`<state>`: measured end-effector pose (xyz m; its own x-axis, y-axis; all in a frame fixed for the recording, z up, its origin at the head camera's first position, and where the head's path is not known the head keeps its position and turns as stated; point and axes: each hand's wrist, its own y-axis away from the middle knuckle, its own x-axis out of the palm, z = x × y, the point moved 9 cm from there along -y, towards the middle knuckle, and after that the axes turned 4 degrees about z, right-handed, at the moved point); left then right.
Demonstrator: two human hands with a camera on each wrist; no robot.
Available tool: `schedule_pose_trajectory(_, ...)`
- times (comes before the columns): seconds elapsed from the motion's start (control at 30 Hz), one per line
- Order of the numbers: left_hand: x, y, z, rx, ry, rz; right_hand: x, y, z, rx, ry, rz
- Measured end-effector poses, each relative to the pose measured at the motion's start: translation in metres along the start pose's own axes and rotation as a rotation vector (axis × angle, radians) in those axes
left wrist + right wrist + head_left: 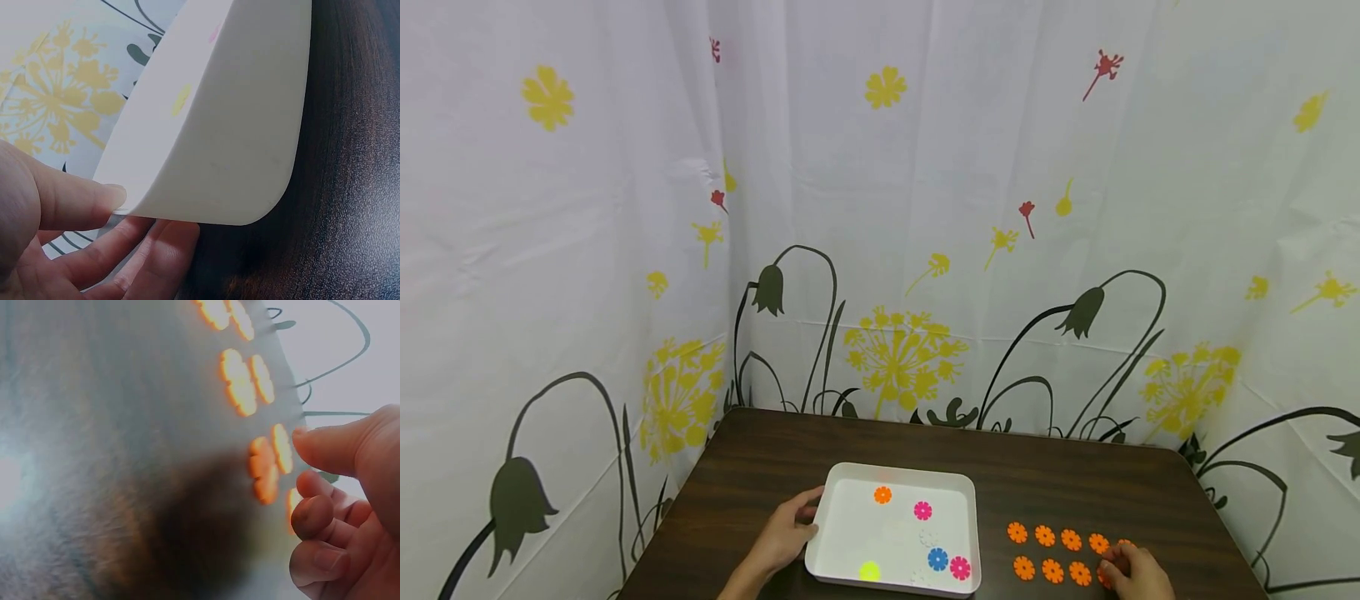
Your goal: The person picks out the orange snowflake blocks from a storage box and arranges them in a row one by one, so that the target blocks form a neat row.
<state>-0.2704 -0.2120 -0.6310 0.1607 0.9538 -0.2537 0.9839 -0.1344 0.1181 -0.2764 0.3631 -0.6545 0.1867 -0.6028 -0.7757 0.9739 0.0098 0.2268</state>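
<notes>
My left hand (782, 530) holds the left side of a white rectangular tray (853, 471); in the left wrist view the thumb lies on the rim and the fingers are beneath it. Small flower-shaped discs lie inside: an orange disc (882, 495), two pink ones, a blue disc (937, 559), a yellow disc (869, 571) and faint white or clear ones. My right hand (1138, 575) is over the right end of two rows of orange flower-shaped discs (1052, 571), partly covering some. In the right wrist view its thumb and loosely bent fingers are apart, with nothing visible between them.
The dark wooden table (760, 450) has rounded far corners. Behind it and along the sides hangs a white curtain (962, 167) printed with yellow, red and dark green flowers. The orange rows lie to the right of the tray, with a strip of table between.
</notes>
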Motion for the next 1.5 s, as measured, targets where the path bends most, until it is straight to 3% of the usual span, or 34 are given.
schedule_pose_trajectory(0.2,0.0,0.001,-0.002,-0.005,0.006,-0.005,-0.019,0.006,0.022,-0.016,0.006,-0.088)
schedule_pose_trajectory(0.4,0.0,0.001,-0.001,-0.001,0.01,0.0,-0.024,0.009,0.046,-0.035,-0.023,-0.139)
schedule_pose_trajectory(0.97,0.0,0.002,0.003,-0.012,0.012,-0.022,0.012,0.001,0.125,-0.139,-0.155,-0.139)
schedule_pose_trajectory(1.2,0.001,0.003,-0.001,0.0,0.002,-0.012,0.018,-0.002,0.146,-0.166,-0.254,-0.165)
schedule_pose_trajectory(1.5,0.0,0.003,-0.003,0.026,0.026,0.002,0.015,-0.001,0.157,-0.178,-0.28,-0.162)
